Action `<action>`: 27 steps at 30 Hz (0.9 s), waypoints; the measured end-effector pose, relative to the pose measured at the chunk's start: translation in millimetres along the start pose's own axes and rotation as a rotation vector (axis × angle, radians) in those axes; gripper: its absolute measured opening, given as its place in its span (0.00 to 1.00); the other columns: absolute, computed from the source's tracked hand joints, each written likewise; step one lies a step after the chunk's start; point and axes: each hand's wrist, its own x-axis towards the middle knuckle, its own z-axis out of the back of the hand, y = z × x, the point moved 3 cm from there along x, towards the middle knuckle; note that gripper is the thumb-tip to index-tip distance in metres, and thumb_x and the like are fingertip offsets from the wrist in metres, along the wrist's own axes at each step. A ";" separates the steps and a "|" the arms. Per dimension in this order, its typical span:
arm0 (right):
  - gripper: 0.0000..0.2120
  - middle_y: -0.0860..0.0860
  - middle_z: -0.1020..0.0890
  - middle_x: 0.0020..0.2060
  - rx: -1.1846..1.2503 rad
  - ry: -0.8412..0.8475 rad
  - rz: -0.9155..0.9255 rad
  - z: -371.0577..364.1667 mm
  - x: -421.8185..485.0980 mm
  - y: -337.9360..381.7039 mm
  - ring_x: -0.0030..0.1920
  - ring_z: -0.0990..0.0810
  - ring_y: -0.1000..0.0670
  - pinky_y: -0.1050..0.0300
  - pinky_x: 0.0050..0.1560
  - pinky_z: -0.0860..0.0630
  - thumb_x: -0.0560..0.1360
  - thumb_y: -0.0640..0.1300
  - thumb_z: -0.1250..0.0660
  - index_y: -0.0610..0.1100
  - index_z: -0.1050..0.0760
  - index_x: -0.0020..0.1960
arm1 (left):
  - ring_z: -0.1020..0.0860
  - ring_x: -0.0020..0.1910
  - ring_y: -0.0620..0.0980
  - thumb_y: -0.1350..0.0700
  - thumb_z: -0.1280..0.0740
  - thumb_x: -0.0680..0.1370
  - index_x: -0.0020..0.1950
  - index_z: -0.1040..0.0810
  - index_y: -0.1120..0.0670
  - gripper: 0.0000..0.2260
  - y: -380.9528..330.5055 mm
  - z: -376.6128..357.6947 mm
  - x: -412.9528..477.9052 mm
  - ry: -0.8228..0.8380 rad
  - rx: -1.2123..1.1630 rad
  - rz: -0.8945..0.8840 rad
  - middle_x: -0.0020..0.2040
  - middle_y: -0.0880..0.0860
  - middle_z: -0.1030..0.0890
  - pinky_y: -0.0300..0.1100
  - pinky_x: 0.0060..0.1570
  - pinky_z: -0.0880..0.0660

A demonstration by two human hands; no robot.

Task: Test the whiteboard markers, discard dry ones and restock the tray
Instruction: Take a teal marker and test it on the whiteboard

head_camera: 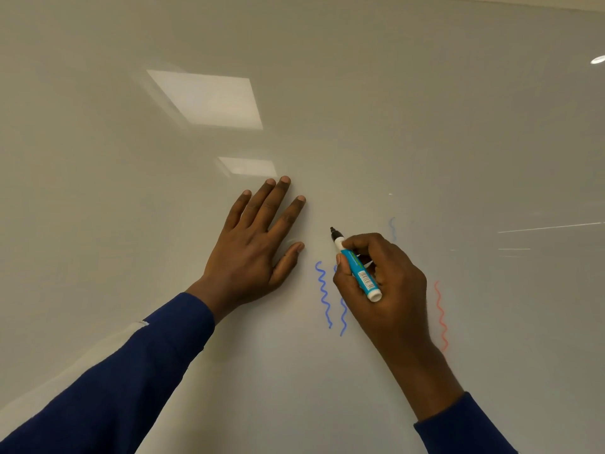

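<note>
The left grip (258, 247) lay flat, palm down, its 4 fingers and thumb straight and spread, the forearm in a dark blue sleeve (131, 381). The right grip (386, 283) was curled round a marker (359, 274), its wrist bare.

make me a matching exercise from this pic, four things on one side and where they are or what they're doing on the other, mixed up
Column one
1. left hand
2. right hand
3. red squiggle
4. leftmost blue squiggle

Column two
a. drawn to the right of the right hand
b. grips the uncapped marker
c. drawn between the two hands
d. lies flat on the whiteboard, fingers spread

Pairs: 1-d, 2-b, 3-a, 4-c
</note>
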 end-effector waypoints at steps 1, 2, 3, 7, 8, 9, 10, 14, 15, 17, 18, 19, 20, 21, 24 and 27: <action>0.10 0.52 0.18 0.44 0.005 -0.007 -0.011 1.3 -4.4 -0.5 0.43 0.20 0.52 0.59 0.43 0.21 0.77 0.47 0.29 0.42 0.20 0.55 | 0.52 0.82 0.54 0.41 0.47 0.83 0.83 0.47 0.51 0.30 0.0 0.3 -0.4 -0.004 0.000 0.000 0.83 0.56 0.50 0.56 0.79 0.48; 0.10 0.52 0.18 0.43 0.005 -0.009 -0.018 2.3 -9.2 -0.3 0.43 0.20 0.52 0.58 0.42 0.21 0.77 0.47 0.29 0.42 0.20 0.55 | 0.52 0.82 0.54 0.41 0.47 0.83 0.83 0.47 0.51 0.30 0.2 0.6 -0.6 -0.007 -0.001 0.001 0.83 0.56 0.50 0.56 0.79 0.48; 0.10 0.52 0.18 0.43 -0.001 -0.008 -0.022 2.9 -14.2 0.0 0.43 0.20 0.52 0.59 0.42 0.21 0.77 0.47 0.29 0.42 0.20 0.55 | 0.52 0.82 0.54 0.41 0.47 0.83 0.83 0.47 0.51 0.30 0.3 0.7 -0.6 -0.008 -0.001 0.000 0.83 0.56 0.50 0.56 0.79 0.48; 0.06 0.53 0.18 0.42 0.074 -0.020 -0.106 9.2 -28.8 2.9 0.41 0.19 0.52 0.59 0.40 0.21 0.77 0.41 0.27 0.43 0.21 0.53 | 0.53 0.82 0.54 0.41 0.48 0.83 0.83 0.47 0.51 0.30 0.2 -0.1 -1.8 0.012 0.005 0.007 0.83 0.56 0.50 0.56 0.79 0.48; 0.07 0.54 0.17 0.42 0.115 -0.027 -0.131 11.7 -32.7 4.8 0.41 0.19 0.52 0.61 0.39 0.21 0.76 0.39 0.27 0.43 0.21 0.53 | 0.53 0.82 0.54 0.41 0.48 0.83 0.83 0.47 0.51 0.30 -0.1 -0.1 -1.6 0.014 0.006 0.005 0.83 0.56 0.50 0.56 0.79 0.48; 0.07 0.55 0.17 0.43 0.154 -0.034 -0.154 14.6 -37.3 7.4 0.42 0.18 0.52 0.63 0.39 0.21 0.76 0.39 0.27 0.44 0.21 0.53 | 0.52 0.82 0.54 0.41 0.47 0.83 0.83 0.46 0.51 0.30 -0.5 0.4 -1.1 0.016 0.005 0.002 0.83 0.56 0.50 0.56 0.79 0.48; 0.07 0.56 0.17 0.44 0.186 -0.042 -0.181 17.0 -42.8 9.6 0.42 0.18 0.52 0.66 0.39 0.22 0.77 0.39 0.27 0.45 0.22 0.54 | 0.52 0.82 0.54 0.41 0.47 0.83 0.83 0.46 0.51 0.29 -0.9 1.2 -0.8 0.018 0.001 0.001 0.83 0.56 0.49 0.56 0.79 0.48; 0.08 0.56 0.17 0.44 0.248 -0.027 -0.267 23.1 -71.3 14.3 0.40 0.18 0.51 0.64 0.38 0.22 0.78 0.42 0.29 0.47 0.21 0.57 | 0.50 0.82 0.56 0.42 0.46 0.83 0.82 0.44 0.52 0.29 -8.2 4.4 -10.1 0.017 -0.043 0.017 0.83 0.57 0.48 0.58 0.78 0.48; 0.09 0.55 0.17 0.45 0.243 -0.017 -0.268 24.1 -78.7 15.1 0.39 0.18 0.50 0.62 0.37 0.22 0.78 0.43 0.30 0.46 0.21 0.58 | 0.50 0.82 0.56 0.42 0.45 0.83 0.82 0.43 0.52 0.29 -12.7 4.5 -16.1 0.014 -0.061 0.017 0.83 0.57 0.47 0.59 0.78 0.47; 0.10 0.55 0.16 0.45 0.236 0.001 -0.280 25.5 -93.0 16.2 0.40 0.17 0.50 0.62 0.38 0.21 0.78 0.43 0.31 0.44 0.21 0.58 | 0.50 0.82 0.56 0.43 0.44 0.83 0.82 0.43 0.52 0.29 -22.9 4.3 -30.2 0.007 -0.098 0.015 0.83 0.57 0.47 0.59 0.77 0.47; 0.10 0.55 0.16 0.46 0.237 0.009 -0.295 26.3 -99.8 16.8 0.41 0.17 0.50 0.63 0.38 0.21 0.78 0.44 0.31 0.44 0.21 0.58 | 0.50 0.82 0.56 0.43 0.44 0.83 0.82 0.43 0.53 0.29 -28.2 3.9 -37.3 0.008 -0.114 0.016 0.82 0.58 0.47 0.60 0.77 0.46; 0.10 0.55 0.16 0.46 0.242 0.017 -0.313 27.3 -106.4 17.5 0.41 0.17 0.50 0.63 0.39 0.21 0.78 0.45 0.31 0.44 0.21 0.59 | 0.50 0.82 0.56 0.43 0.43 0.83 0.82 0.43 0.53 0.30 -33.2 3.7 -44.6 0.011 -0.130 0.018 0.82 0.58 0.47 0.60 0.77 0.46; 0.10 0.56 0.16 0.46 0.249 0.026 -0.335 28.2 -113.2 17.9 0.41 0.17 0.50 0.63 0.39 0.21 0.79 0.47 0.31 0.45 0.21 0.59 | 0.50 0.82 0.56 0.43 0.43 0.82 0.82 0.43 0.53 0.30 -37.9 3.7 -51.7 0.013 -0.147 0.023 0.82 0.58 0.47 0.60 0.77 0.46; 0.11 0.56 0.16 0.47 0.259 0.033 -0.362 29.3 -119.9 18.5 0.42 0.16 0.49 0.63 0.40 0.20 0.79 0.49 0.32 0.46 0.21 0.59 | 0.50 0.82 0.56 0.43 0.42 0.82 0.82 0.42 0.53 0.30 -42.4 3.9 -59.0 0.014 -0.167 0.028 0.82 0.58 0.46 0.61 0.77 0.45; 0.15 0.57 0.16 0.49 0.312 0.037 -0.492 32.2 -142.1 19.1 0.47 0.15 0.50 0.62 0.45 0.18 0.77 0.55 0.33 0.48 0.21 0.58 | 0.49 0.82 0.56 0.45 0.40 0.82 0.81 0.41 0.54 0.30 -56.3 5.3 -82.2 0.014 -0.238 0.045 0.82 0.58 0.45 0.61 0.77 0.45; 0.21 0.55 0.14 0.48 0.347 0.039 -0.620 35.9 -168.0 19.6 0.47 0.14 0.47 0.57 0.45 0.16 0.74 0.65 0.33 0.51 0.21 0.57 | 0.48 0.82 0.57 0.45 0.40 0.82 0.81 0.39 0.54 0.29 -71.1 6.3 -106.8 0.037 -0.288 0.050 0.82 0.58 0.44 0.61 0.76 0.44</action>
